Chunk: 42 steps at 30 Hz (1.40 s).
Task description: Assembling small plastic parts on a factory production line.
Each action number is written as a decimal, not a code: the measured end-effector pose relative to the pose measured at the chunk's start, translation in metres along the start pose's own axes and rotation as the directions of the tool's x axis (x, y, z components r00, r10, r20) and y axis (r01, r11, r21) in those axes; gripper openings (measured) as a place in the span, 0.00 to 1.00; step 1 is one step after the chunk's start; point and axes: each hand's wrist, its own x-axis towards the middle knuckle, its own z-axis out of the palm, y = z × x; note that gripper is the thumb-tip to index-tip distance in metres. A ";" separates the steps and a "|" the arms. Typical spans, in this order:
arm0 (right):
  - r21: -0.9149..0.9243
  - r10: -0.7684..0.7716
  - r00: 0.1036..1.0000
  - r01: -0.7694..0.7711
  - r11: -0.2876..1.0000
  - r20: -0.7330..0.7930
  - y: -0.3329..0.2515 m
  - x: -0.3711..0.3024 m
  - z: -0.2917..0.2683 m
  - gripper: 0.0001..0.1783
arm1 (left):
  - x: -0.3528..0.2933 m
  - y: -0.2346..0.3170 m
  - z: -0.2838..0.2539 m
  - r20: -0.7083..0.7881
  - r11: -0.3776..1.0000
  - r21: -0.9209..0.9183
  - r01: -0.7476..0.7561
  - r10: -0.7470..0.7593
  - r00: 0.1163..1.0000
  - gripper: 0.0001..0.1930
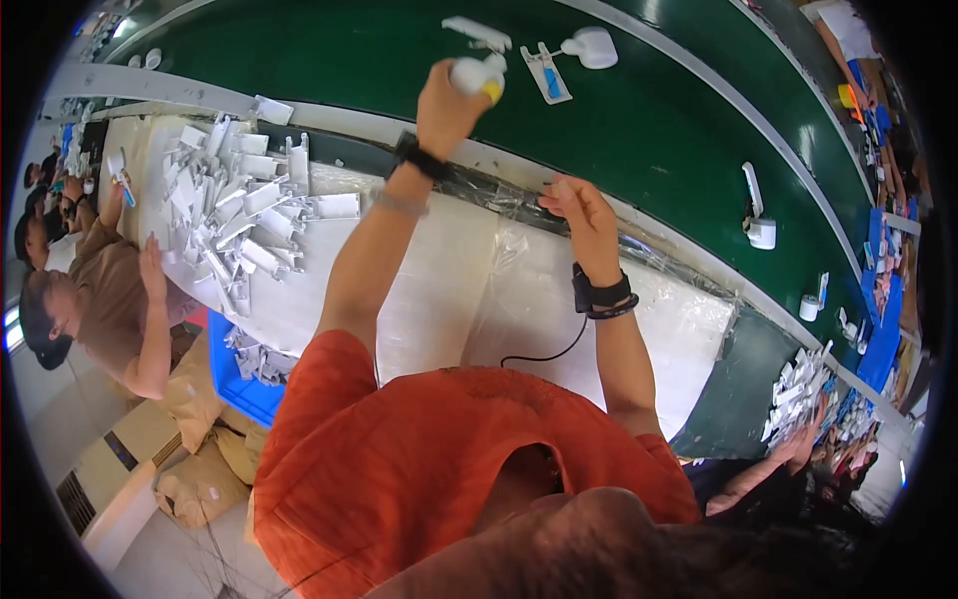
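My left hand reaches over the green conveyor belt, its fingers closed around a rounded white plastic part with a yellow spot at its side. Just beyond it lies a long white plastic piece on the belt. To the right of that hand, a flat white piece with a blue strip rests beside a rounded white part. Above the belt's near edge hovers my right hand, fingers loosely bent and slightly apart, with nothing plainly visible in them. A dark band with a cord is on the right wrist.
A heap of white plastic channel pieces covers the left of the pale worktable. Below it stands a blue bin of grey pieces. More white parts lie on the belt. Co-workers sit on both sides; brown sacks lie lower left.
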 end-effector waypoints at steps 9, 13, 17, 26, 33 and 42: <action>0.140 0.291 0.953 -0.300 0.943 0.083 0.018 -0.044 0.004 0.17 | -0.199 0.039 -0.060 0.673 0.967 -0.202 -0.158 0.254 0.695 0.34; -0.050 0.242 0.940 -0.237 0.970 0.241 -0.002 -0.079 -0.003 0.12 | -0.197 0.047 -0.078 0.452 0.926 -0.001 -0.377 0.336 0.826 0.35; -0.129 0.258 0.842 -0.224 0.966 0.474 -0.041 -0.108 0.000 0.10 | -0.195 0.072 -0.073 0.475 0.829 0.090 -0.552 0.452 0.755 0.35; -0.693 0.095 0.892 0.274 0.667 0.443 -0.055 -0.133 -0.004 0.05 | -0.204 0.056 -0.057 0.718 0.930 -0.100 -0.354 0.314 0.621 0.25; -0.593 -0.311 0.920 0.115 0.797 -0.240 -0.032 -0.140 0.003 0.16 | -0.218 0.072 -0.061 0.868 0.558 -0.423 0.714 0.023 0.496 0.13; -0.684 -0.689 0.723 0.525 0.507 0.044 -0.043 -0.137 0.005 0.13 | -0.216 0.087 -0.057 0.806 0.615 -0.450 0.647 -0.032 0.591 0.15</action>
